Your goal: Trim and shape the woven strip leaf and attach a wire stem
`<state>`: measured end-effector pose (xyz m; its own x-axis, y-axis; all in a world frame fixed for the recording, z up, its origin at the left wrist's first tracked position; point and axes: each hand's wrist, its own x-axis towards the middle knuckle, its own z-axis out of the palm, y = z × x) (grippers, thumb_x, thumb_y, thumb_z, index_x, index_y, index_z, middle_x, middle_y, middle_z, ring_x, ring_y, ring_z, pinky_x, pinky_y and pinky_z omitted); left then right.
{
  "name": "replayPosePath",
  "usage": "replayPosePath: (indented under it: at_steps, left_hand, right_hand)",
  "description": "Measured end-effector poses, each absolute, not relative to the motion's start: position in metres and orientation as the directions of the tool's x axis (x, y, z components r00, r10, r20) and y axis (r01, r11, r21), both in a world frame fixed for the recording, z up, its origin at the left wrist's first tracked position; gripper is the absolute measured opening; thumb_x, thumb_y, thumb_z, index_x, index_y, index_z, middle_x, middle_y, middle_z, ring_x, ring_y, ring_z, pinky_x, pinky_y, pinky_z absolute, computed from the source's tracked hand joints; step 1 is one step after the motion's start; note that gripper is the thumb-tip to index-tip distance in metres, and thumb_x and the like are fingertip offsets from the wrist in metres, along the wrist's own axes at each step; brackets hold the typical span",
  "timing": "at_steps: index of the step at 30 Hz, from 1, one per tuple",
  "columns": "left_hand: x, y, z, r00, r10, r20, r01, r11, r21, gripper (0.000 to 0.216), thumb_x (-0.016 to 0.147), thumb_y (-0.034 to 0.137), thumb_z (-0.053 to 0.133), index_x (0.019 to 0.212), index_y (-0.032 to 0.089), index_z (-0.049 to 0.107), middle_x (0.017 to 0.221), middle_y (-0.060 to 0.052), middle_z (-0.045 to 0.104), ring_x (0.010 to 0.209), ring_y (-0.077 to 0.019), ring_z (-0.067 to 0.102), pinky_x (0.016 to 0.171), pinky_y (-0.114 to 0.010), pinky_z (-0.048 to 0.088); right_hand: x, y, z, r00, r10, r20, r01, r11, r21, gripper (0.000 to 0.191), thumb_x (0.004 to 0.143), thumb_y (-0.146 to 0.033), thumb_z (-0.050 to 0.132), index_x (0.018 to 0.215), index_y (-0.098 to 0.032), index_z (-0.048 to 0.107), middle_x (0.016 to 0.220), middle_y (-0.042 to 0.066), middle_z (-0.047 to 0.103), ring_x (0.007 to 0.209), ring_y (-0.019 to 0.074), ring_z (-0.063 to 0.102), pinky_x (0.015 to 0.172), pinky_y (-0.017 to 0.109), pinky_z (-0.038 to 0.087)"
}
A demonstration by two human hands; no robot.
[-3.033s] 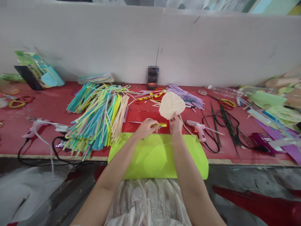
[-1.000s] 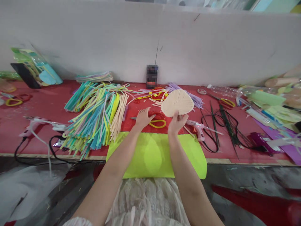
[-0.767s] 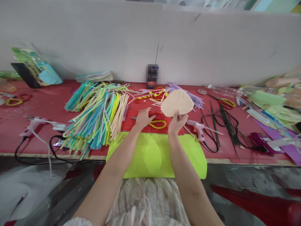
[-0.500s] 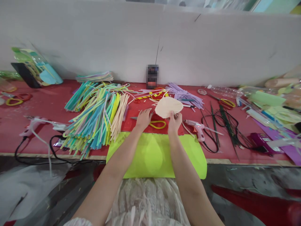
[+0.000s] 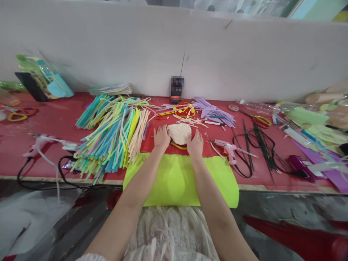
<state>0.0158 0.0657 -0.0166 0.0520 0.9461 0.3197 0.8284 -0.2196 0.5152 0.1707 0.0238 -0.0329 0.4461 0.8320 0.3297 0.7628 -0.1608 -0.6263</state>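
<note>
A cream, ridged, rounded piece, made of rows of thin strips, is between my hands over the red mat. My left hand grips its left edge. My right hand is at its right edge, with the thumb side against it and the fingers bent. Under the piece lie yellow-handled scissors, mostly hidden; only part of the handle shows. Cut cream pipe cleaner pieces are scattered just beyond. Fingertips underneath the piece cannot be seen.
Colourful pipe cleaners are heaped on the left, purple ones at the back. A pink glue gun with a cord lies right of the mat. Lime green sheet hangs over the table's front edge. A dark phone-like device stands against the wall.
The cream piece has come down and left, from upright in my right hand to between both hands, covering most of the scissors. My right hand has moved slightly left and down.
</note>
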Motion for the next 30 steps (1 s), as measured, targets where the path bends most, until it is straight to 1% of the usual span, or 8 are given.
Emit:
replayPosePath:
  at_steps: [7,12,15,19,22,25,27,30]
  left_hand:
    - [0.011,0.067,-0.014,0.105,0.944,0.313,0.839,-0.253,0.481,0.037,0.087,0.021,0.037,0.12,0.012,0.052,0.119,-0.017,0.059,0.115,-0.0279,0.05,0.102,-0.045,0.03]
    - [0.012,0.065,-0.013,0.099,0.943,0.319,0.84,-0.251,0.481,0.034,0.086,0.02,0.039,0.116,0.013,0.053,0.115,-0.016,0.061,0.113,-0.027,0.051,0.1,-0.044,0.031]
    - [0.012,0.066,-0.014,0.091,0.944,0.317,0.835,-0.246,0.493,0.032,0.087,0.019,0.038,0.113,0.013,0.054,0.113,-0.016,0.061,0.11,-0.0269,0.053,0.101,-0.045,0.031]
    - [0.008,0.067,-0.01,0.054,0.924,0.377,0.785,-0.273,0.556,0.029,0.085,0.012,0.037,0.105,0.015,0.057,0.11,-0.014,0.062,0.107,-0.025,0.054,0.101,-0.043,0.033]
    - [0.006,0.061,-0.005,0.042,0.889,0.456,0.716,-0.346,0.607,0.028,0.084,0.01,0.036,0.103,0.017,0.056,0.107,-0.012,0.061,0.103,-0.0229,0.055,0.093,-0.037,0.041]
    - [0.009,0.052,-0.004,0.079,0.862,0.5,0.687,-0.411,0.599,0.026,0.085,0.013,0.039,0.105,0.019,0.055,0.105,-0.01,0.061,0.1,-0.0216,0.057,0.09,-0.035,0.044]
    - [0.012,0.047,-0.006,0.114,0.854,0.508,0.694,-0.435,0.574,0.026,0.085,0.015,0.04,0.107,0.02,0.054,0.106,-0.009,0.061,0.103,-0.0212,0.056,0.095,-0.036,0.041]
    - [0.015,0.045,-0.01,0.051,0.881,0.47,0.717,-0.36,0.597,0.027,0.086,0.02,0.043,0.112,0.017,0.052,0.113,-0.011,0.06,0.112,-0.0236,0.052,0.104,-0.042,0.032]
  right_hand:
    - [0.169,0.026,-0.038,0.44,0.857,0.268,0.761,-0.196,-0.619,0.067,0.091,-0.05,0.026,0.142,-0.007,0.025,0.138,0.023,0.041,0.132,0.0317,0.032,0.104,0.053,0.022]
    - [0.173,0.027,-0.038,0.425,0.866,0.262,0.762,-0.186,-0.62,0.063,0.091,-0.047,0.029,0.141,-0.007,0.03,0.139,0.023,0.04,0.132,0.0309,0.032,0.105,0.052,0.021]
    - [0.175,0.027,-0.038,0.44,0.857,0.269,0.75,-0.186,-0.634,0.055,0.091,-0.042,0.031,0.13,-0.007,0.045,0.137,0.022,0.043,0.131,0.0296,0.035,0.105,0.05,0.022]
    - [0.175,0.027,-0.034,0.462,0.836,0.297,0.736,-0.175,-0.653,0.041,0.085,-0.043,0.044,0.103,-0.01,0.062,0.133,0.02,0.049,0.127,0.0291,0.039,0.105,0.047,0.024]
    - [0.176,0.028,-0.031,0.455,0.841,0.295,0.73,-0.162,-0.664,0.039,0.075,-0.044,0.058,0.098,-0.013,0.062,0.131,0.018,0.051,0.125,0.0296,0.04,0.106,0.049,0.022]
    - [0.179,0.029,-0.031,0.462,0.836,0.295,0.697,-0.138,-0.703,0.034,0.069,-0.039,0.065,0.092,-0.014,0.061,0.128,0.018,0.053,0.12,0.0289,0.045,0.104,0.047,0.026]
    - [0.181,0.03,-0.03,0.475,0.823,0.313,0.659,-0.096,-0.746,0.03,0.068,-0.036,0.065,0.088,-0.015,0.06,0.125,0.017,0.055,0.115,0.0276,0.049,0.1,0.044,0.031]
    - [0.181,0.03,-0.027,0.529,0.775,0.345,0.563,-0.017,-0.826,0.028,0.069,-0.034,0.063,0.089,-0.015,0.058,0.11,0.014,0.062,0.102,0.0237,0.056,0.092,0.04,0.038]
